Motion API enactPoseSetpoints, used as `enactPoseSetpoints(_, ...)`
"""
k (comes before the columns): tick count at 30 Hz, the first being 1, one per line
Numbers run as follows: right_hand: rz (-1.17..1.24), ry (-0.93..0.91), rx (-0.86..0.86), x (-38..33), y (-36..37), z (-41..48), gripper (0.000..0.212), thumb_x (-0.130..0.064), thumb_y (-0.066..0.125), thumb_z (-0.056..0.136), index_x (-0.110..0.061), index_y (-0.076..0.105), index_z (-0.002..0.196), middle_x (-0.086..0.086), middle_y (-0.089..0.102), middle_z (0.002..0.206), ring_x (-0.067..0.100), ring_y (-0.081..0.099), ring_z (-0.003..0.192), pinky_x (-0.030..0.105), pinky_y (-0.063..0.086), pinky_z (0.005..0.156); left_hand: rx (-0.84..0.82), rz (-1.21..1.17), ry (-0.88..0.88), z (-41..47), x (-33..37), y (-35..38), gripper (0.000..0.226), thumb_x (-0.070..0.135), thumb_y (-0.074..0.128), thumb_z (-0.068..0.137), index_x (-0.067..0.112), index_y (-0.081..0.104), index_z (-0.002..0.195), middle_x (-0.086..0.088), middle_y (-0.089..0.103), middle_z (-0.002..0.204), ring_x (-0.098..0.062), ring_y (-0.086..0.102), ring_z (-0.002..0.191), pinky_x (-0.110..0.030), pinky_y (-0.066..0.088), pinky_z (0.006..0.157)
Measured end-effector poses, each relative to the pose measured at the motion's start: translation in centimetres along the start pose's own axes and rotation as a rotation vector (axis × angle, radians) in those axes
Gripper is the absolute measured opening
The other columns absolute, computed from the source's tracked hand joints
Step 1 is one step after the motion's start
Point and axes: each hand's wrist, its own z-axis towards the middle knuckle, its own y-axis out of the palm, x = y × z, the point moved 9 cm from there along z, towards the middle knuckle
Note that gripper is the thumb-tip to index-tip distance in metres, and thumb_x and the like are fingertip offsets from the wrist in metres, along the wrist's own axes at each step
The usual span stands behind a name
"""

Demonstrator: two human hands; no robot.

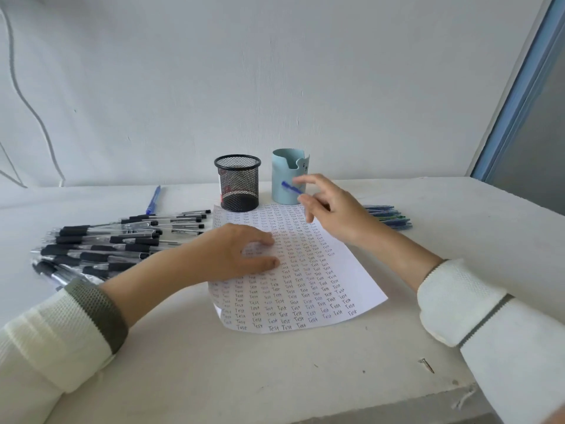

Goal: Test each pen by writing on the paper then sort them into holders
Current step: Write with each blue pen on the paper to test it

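Pinching one blue pen [291, 188], right hand [331, 211]; one mesh holder [238, 183], one teal holder [282, 175].

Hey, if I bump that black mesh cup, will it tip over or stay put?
It probably slides or tips easily: the black mesh cup is thin wire and no pens show above its rim, so it's likely light. Its base looks narrower than its rim, which wouldn't help.
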Motion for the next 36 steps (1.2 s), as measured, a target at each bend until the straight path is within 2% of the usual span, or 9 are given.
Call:
enactPoseSetpoints(3,-0.042,-0.042,-0.026,0.0,1.4,0.0,0.016,-0.022,0.053,0.101,-0.016,0.062,0.112,-0.004,0.068,0.084,0.002,0.048,0.056,0.017,0.038,0.059,0.022,-0.016,-0.047,-0.9,-1.4,-0.5,0.069,0.07,0.059,0.078,0.038,0.052,0.138,0.018,0.047,0.145,-0.008,0.048,0.129,-0.025,0.039,0.105)
enactPoseSetpoints(8,-0.232,-0.184,-0.094,-0.4,3.4,-0.7,0.026,-0.024,0.054,0.1,-0.01,0.069,0.116,-0.015,0.049,0.09,-0.01,0.05,0.077,0.013,0.036,0.073,0.008,0.004,-0.116,-2.1,-2.8,-1.1,0.087,0.085,0.049,0.059,0.04,0.056,0.133,0.021,0.051,0.14,-0.008,0.051,0.126,-0.032,0.041,0.108)
enactPoseSetpoints(12,-0.331,-0.217,-0.137,0.0,4.2,-1.3,0.028,-0.027,0.055,0.099,-0.014,0.07,0.118,-0.008,0.056,0.097,0.008,0.052,0.092,0.031,0.045,0.085,0.148,0.027,-0.088,-2.2,-3.1,-3.2,0.05,0.059,0.046,0.092,0.032,0.055,0.134,0.014,0.054,0.138,-0.008,0.057,0.109,-0.03,0.046,0.099)
enactPoseSetpoints(15,-0.332,-0.205,-0.13,0.2,4.2,-1.6,0.029,-0.029,0.057,0.098,-0.017,0.07,0.121,-0.015,0.051,0.091,0.007,0.047,0.093,0.028,0.041,0.084,0.314,0.082,-0.153,-2.8,-5.0,-4.8,0.039,0.032,0.037,0.103,0.024,0.051,0.138,0.007,0.051,0.144,-0.016,0.053,0.124,-0.035,0.041,0.106)
enactPoseSetpoints(17,-0.315,-0.16,-0.137,0.6,4.4,-1.7,0.033,-0.032,0.056,0.097,-0.021,0.066,0.126,-0.014,0.05,0.092,0.007,0.045,0.093,0.028,0.041,0.084,0.248,0.17,-0.228,-3.4,-6.3,-4.0,0.044,0.031,0.031,0.104,0.024,0.043,0.145,0.005,0.044,0.151,-0.018,0.045,0.134,-0.037,0.035,0.111)
enactPoseSetpoints(20,-0.332,-0.118,-0.171,0.9,4.7,-1.7,0.039,-0.037,0.054,0.097,-0.023,0.06,0.133,-0.011,0.051,0.098,0.009,0.043,0.097,0.029,0.041,0.089,0.145,0.263,-0.211,-3.9,-6.4,-2.1,0.048,0.037,0.021,0.105,0.031,0.036,0.151,0.014,0.031,0.157,-0.008,0.027,0.145,-0.034,0.017,0.121)
enactPoseSetpoints(24,-0.308,-0.1,-0.192,0.6,4.8,-1.9,0.042,-0.038,0.052,0.098,-0.027,0.052,0.139,-0.01,0.053,0.099,0.009,0.045,0.099,0.029,0.042,0.091,0.04,0.316,-0.262,-4.4,-7.5,-1.4,0.051,0.039,0.011,0.106,0.032,0.012,0.157,0.016,0.007,0.162,-0.008,0.004,0.15,-0.033,-0.002,0.121)
enactPoseSetpoints(32,-0.326,-0.101,-0.073,0.8,3.1,-2.0,0.027,-0.015,0.06,0.093,-0.018,0.07,0.118,-0.006,0.061,0.1,0.008,0.051,0.099,0.029,0.044,0.095,0.003,0.346,-0.289,-4.7,-8.8,-1.5,0.051,0.037,0.011,0.106,0.03,0.009,0.157,0.015,0.003,0.163,-0.008,0.001,0.151,-0.034,-0.002,0.123)
enactPoseSetpoints(36,-0.258,-0.103,-0.091,0.5,3.2,-1.9,0.022,-0.013,0.063,0.093,-0.019,0.073,0.112,-0.005,0.063,0.099,0.008,0.053,0.095,0.032,0.047,0.092,0.005,0.315,-0.27,-4.6,-9.3,-1.8,0.05,0.035,0.015,0.107,0.029,0.013,0.156,0.013,0.006,0.163,-0.006,0.002,0.15,-0.033,-0.001,0.123)
